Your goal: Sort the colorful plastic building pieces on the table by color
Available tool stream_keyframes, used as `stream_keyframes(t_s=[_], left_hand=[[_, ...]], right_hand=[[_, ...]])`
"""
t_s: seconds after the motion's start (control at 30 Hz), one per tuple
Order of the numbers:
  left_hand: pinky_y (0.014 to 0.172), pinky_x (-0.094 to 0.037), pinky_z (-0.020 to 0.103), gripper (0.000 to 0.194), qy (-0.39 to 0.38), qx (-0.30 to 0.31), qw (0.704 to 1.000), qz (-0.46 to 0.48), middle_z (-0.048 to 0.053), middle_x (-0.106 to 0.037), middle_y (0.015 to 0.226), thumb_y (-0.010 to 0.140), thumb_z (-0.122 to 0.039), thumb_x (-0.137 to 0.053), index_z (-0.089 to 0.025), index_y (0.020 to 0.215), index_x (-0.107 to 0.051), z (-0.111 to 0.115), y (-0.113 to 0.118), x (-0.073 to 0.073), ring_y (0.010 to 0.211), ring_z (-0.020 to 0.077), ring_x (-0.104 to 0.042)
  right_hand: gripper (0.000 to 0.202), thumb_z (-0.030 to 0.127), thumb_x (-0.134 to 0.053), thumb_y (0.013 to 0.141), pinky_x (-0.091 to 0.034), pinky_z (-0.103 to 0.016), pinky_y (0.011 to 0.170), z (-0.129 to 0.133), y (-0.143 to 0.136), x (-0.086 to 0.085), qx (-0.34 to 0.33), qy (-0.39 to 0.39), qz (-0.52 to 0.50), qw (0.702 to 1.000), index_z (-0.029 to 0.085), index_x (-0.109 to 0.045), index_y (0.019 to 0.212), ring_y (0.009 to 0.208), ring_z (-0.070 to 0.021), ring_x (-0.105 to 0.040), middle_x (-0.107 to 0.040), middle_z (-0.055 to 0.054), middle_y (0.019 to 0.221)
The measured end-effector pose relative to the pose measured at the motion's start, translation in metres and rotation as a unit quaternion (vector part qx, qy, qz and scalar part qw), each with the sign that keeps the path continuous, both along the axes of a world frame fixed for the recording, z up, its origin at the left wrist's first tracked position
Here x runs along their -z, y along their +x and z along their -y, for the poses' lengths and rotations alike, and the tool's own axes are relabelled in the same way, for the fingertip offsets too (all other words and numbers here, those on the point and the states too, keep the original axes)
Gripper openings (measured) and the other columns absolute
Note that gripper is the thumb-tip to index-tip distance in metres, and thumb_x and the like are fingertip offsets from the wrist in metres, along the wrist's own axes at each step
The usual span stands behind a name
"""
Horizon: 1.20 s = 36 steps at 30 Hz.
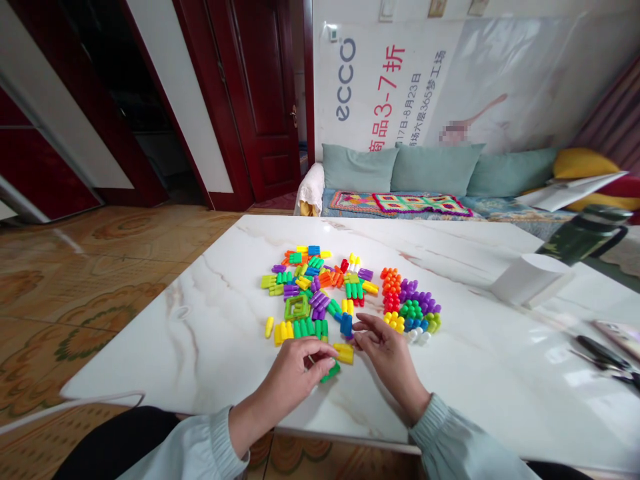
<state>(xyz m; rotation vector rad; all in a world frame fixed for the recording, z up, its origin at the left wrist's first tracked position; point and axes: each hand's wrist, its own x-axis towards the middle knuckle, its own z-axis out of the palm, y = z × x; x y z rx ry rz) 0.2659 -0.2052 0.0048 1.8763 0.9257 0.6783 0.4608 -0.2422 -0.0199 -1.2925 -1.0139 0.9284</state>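
Observation:
Many coloured plastic building pieces lie on the white marbled table (pixel 210 333). My left hand (pixel 300 367) is closed around a green piece (pixel 331 372) near the front edge, its fingers curled at a yellow piece (pixel 344 353). Fingers bent, my right hand (pixel 383 343) touches the area beside a blue piece (pixel 346 325); whether it grips that piece is unclear. Beyond the hands spreads a loose pile with a lime square frame (pixel 297 307) and a green row (pixel 310 328). Right of the pile sit grouped orange pieces (pixel 391 287) and purple pieces (pixel 420 297).
At the right stand a white holder (pixel 533 279) and a camouflage flask (pixel 583 233). A phone (pixel 620 337) and dark-handled scissors (pixel 603 352) lie near the right edge. A cable (pixel 100 399) crosses the left corner. A sofa with cushions (pixel 435 170) is behind.

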Motion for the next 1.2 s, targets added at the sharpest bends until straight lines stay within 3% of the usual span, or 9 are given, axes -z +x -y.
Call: stream_keyframes(t_s=[0.1, 0.37, 0.53, 0.7, 0.9, 1.0, 1.07, 1.13, 1.2], left_hand=[[0.062, -0.052, 0.022, 0.015, 0.015, -0.003, 1.0, -0.007, 0.005, -0.074, 0.08, 0.08, -0.02, -0.063, -0.018, 0.086, -0.076, -0.002, 0.0, -0.003, 0.071, 0.0166, -0.068], [0.07, -0.053, 0.024, 0.015, 0.127, -0.041, 0.991, -0.006, 0.004, -0.074, 0.084, 0.083, -0.018, -0.061, -0.02, 0.086, -0.075, -0.031, -0.003, -0.01, 0.078, 0.0165, -0.068], [0.07, -0.055, 0.024, 0.018, 0.188, -0.075, 0.977, -0.066, 0.004, -0.074, 0.092, 0.085, -0.02, -0.057, -0.018, 0.091, -0.074, -0.079, 0.005, -0.018, 0.084, 0.017, -0.068], [0.085, -0.053, 0.029, 0.021, 0.225, -0.105, 0.958, -0.145, 0.006, -0.072, 0.098, 0.083, -0.018, -0.058, -0.017, 0.096, -0.073, -0.145, 0.026, -0.021, 0.091, 0.0195, -0.067], [0.108, -0.035, 0.041, 0.051, 0.24, -0.145, 0.921, -0.271, 0.011, -0.052, 0.137, 0.078, -0.026, -0.065, -0.022, 0.128, -0.058, -0.213, 0.052, -0.014, 0.128, 0.0301, -0.045], [0.11, -0.027, 0.055, 0.066, 0.229, -0.156, 0.906, -0.32, 0.012, -0.036, 0.151, 0.076, -0.043, -0.068, -0.027, 0.137, -0.049, -0.234, 0.062, -0.01, 0.14, 0.0397, -0.025], [0.107, -0.026, 0.062, 0.07, 0.22, -0.145, 0.901, -0.345, 0.013, -0.032, 0.153, 0.074, -0.051, -0.069, -0.029, 0.137, -0.048, -0.242, 0.067, -0.008, 0.141, 0.0451, -0.02], [0.103, -0.032, 0.062, 0.069, 0.215, -0.125, 0.897, -0.365, 0.014, -0.039, 0.148, 0.072, -0.053, -0.071, -0.031, 0.134, -0.051, -0.246, 0.07, -0.007, 0.137, 0.0457, -0.028], [0.1, -0.04, 0.055, 0.06, 0.222, -0.103, 0.893, -0.377, 0.012, -0.048, 0.139, 0.077, -0.05, -0.071, -0.03, 0.13, -0.054, -0.247, 0.071, -0.007, 0.13, 0.0393, -0.041]], right_hand=[[0.041, 0.045, -0.065, 0.08, -0.057, -0.033, 0.065, 0.003, 0.001, 0.004, 0.022, 0.002, 0.057, 0.998, 0.016, -0.06, 0.108, 0.074, -0.0188, -0.068, -0.067, -0.01, 0.099], [0.019, 0.032, -0.055, 0.089, -0.046, -0.026, 0.059, 0.022, -0.014, 0.008, 0.031, 0.041, 0.227, 0.973, 0.018, -0.064, 0.097, 0.064, -0.0145, -0.056, -0.064, -0.003, 0.078], [0.018, 0.03, -0.05, 0.091, -0.044, -0.025, 0.058, 0.023, -0.018, 0.009, 0.001, 0.046, 0.255, 0.966, 0.019, -0.064, 0.094, 0.062, -0.0142, -0.054, -0.061, -0.002, 0.076], [0.018, 0.028, -0.049, 0.092, -0.043, -0.025, 0.058, 0.022, -0.017, 0.011, -0.016, 0.04, 0.264, 0.963, 0.02, -0.064, 0.093, 0.062, -0.014, -0.053, -0.061, -0.002, 0.077], [0.015, 0.024, -0.049, 0.091, -0.042, -0.024, 0.059, 0.02, -0.017, 0.01, -0.031, 0.042, 0.254, 0.966, 0.02, -0.064, 0.09, 0.063, -0.0133, -0.053, -0.062, -0.002, 0.079], [0.015, 0.022, -0.049, 0.09, -0.042, -0.023, 0.06, 0.02, -0.018, 0.01, -0.037, 0.044, 0.247, 0.967, 0.02, -0.063, 0.086, 0.064, -0.0133, -0.054, -0.062, -0.002, 0.08], [0.015, 0.021, -0.048, 0.09, -0.042, -0.023, 0.06, 0.02, -0.018, 0.01, -0.039, 0.042, 0.246, 0.968, 0.02, -0.063, 0.086, 0.065, -0.0134, -0.054, -0.062, -0.002, 0.08], [0.015, 0.02, -0.048, 0.09, -0.042, -0.023, 0.061, 0.019, -0.018, 0.011, -0.04, 0.04, 0.246, 0.968, 0.02, -0.063, 0.085, 0.066, -0.0135, -0.055, -0.063, -0.002, 0.08], [0.015, 0.02, -0.048, 0.089, -0.042, -0.023, 0.061, 0.017, -0.017, 0.012, -0.04, 0.037, 0.247, 0.967, 0.02, -0.063, 0.084, 0.066, -0.0136, -0.055, -0.063, -0.003, 0.08]])
